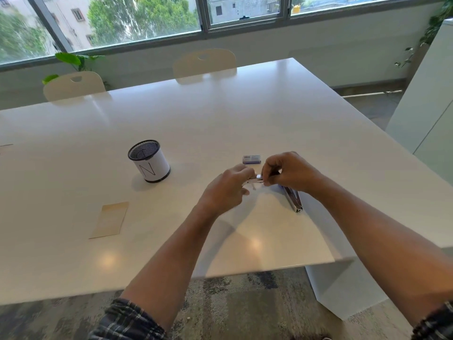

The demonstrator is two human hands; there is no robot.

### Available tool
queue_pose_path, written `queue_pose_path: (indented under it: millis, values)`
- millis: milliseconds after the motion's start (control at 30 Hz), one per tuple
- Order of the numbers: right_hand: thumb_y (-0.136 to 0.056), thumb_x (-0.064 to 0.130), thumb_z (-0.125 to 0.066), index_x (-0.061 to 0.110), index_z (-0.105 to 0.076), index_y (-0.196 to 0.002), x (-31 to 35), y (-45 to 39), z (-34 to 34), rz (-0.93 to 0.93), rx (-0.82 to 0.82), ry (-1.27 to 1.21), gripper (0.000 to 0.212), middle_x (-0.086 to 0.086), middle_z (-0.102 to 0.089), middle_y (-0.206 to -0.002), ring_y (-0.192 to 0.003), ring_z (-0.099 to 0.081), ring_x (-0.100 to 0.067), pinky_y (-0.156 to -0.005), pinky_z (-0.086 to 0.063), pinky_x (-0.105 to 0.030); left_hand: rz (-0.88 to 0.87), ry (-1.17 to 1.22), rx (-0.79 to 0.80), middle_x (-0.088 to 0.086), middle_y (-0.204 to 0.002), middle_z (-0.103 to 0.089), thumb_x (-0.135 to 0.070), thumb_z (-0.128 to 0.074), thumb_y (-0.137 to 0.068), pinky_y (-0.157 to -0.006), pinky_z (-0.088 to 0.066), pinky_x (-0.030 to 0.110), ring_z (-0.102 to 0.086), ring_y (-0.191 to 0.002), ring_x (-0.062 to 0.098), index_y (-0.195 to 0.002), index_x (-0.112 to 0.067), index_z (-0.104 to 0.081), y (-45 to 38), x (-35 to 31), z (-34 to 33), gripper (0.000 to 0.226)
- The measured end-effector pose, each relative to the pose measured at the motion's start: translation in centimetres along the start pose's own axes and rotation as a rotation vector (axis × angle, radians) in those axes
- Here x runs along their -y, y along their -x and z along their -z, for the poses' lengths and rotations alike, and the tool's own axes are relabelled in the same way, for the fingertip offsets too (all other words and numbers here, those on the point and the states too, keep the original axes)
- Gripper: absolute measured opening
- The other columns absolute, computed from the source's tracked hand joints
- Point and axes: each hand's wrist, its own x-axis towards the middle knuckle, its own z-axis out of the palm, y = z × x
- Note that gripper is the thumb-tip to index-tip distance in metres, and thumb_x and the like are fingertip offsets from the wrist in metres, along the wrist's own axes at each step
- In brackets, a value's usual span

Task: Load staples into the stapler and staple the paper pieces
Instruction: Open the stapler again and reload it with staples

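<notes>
Both hands meet over the white table: the left hand and the right hand pinch a short metal strip of staples between their fingertips. The stapler lies open under the right wrist, just beside the grip. A small staple box sits just behind; tan paper pieces lie well left.

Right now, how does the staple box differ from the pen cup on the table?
The staple box is small, flat and purple-and-white, lying just beyond the hands; the pen cup is taller, round, black mesh wrapped in white paper marked N, standing upright farther left. The box lies close to the stapler; the cup stands alone. Both sit on the white table.
</notes>
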Motion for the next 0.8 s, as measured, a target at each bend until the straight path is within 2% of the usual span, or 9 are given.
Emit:
queue_pose_path:
  millis: [100,267,333,433,500,600,800]
  values:
    - [-0.07,0.0,-0.089,0.019,-0.079,-0.079,-0.3,-0.2,-0.2,0.012,-0.028,0.053,0.023,0.003,-0.076,-0.077,-0.07,-0.07,-0.015,-0.071,-0.054,-0.024,0.0,-0.063,-0.016,0.007,-0.123,-0.065,0.006,-0.072,-0.085,-0.081,-0.057,0.044,-0.067,-0.101,0.03,-0.117,-0.008,-0.066,0.3,0.4,0.2,0.036]
    - [-0.078,0.001,-0.086,0.015,-0.076,-0.093,-0.5,-0.3,-0.3,0.064,-0.086,0.091,0.023,0.008,-0.076,-0.086,-0.079,-0.072,-0.011,-0.077,-0.057,-0.026,0.032,-0.125,-0.079,0.007,-0.118,-0.065,-0.003,-0.072,-0.09,-0.075,-0.058,0.047,-0.068,-0.094,0.033,-0.12,-0.01,-0.067,0.6,0.7,0.9,0.032]
    - [-0.084,0.003,-0.082,0.016,-0.077,-0.098,-0.5,-0.4,-0.4,0.08,-0.096,0.101,0.02,0.01,-0.075,-0.087,-0.08,-0.07,-0.004,-0.077,-0.055,-0.019,0.043,-0.145,-0.112,0.005,-0.118,-0.063,-0.005,-0.074,-0.089,-0.072,-0.059,0.046,-0.068,-0.092,0.033,-0.12,-0.013,-0.067,0.5,0.8,1.1,0.033]
    - [-0.091,0.006,-0.075,0.016,-0.08,-0.099,-0.6,-0.9,-0.4,0.053,-0.126,0.093,0.014,0.011,-0.074,-0.081,-0.073,-0.066,0.004,-0.068,-0.045,-0.006,0.092,-0.163,-0.141,0.004,-0.119,-0.058,-0.008,-0.073,-0.09,-0.071,-0.059,0.046,-0.068,-0.09,0.033,-0.123,-0.015,-0.065,0.4,1.0,1.1,0.035]
    - [-0.092,0.008,-0.073,0.016,-0.08,-0.095,-0.7,-1.1,-0.4,0.018,-0.137,0.1,0.011,0.011,-0.071,-0.08,-0.07,-0.065,0.002,-0.065,-0.043,-0.006,0.099,-0.167,-0.134,0.006,-0.115,-0.058,-0.008,-0.07,-0.092,-0.071,-0.059,0.047,-0.068,-0.086,0.034,-0.12,-0.014,-0.068,0.3,1.0,0.8,0.029]
    - [-0.092,0.011,-0.075,0.014,-0.08,-0.09,-0.8,-1.5,-0.7,-0.027,-0.139,0.138,0.006,0.005,-0.066,-0.092,-0.077,-0.062,-0.006,-0.07,-0.043,-0.014,0.111,-0.168,-0.127,0.006,-0.105,-0.059,-0.011,-0.069,-0.094,-0.069,-0.058,0.046,-0.067,-0.081,0.033,-0.113,-0.012,-0.075,0.1,0.9,0.2,0.02]
    - [-0.095,0.009,-0.071,0.009,-0.078,-0.104,-1.1,-2.0,-1.1,-0.053,-0.143,0.168,0.012,-0.002,-0.07,-0.1,-0.092,-0.064,-0.017,-0.076,-0.044,-0.016,0.179,-0.081,-0.214,0.002,-0.091,-0.068,-0.008,-0.076,-0.086,-0.076,-0.057,0.043,-0.069,-0.078,0.026,-0.101,-0.017,-0.082,-0.7,1.4,0.0,0.018]
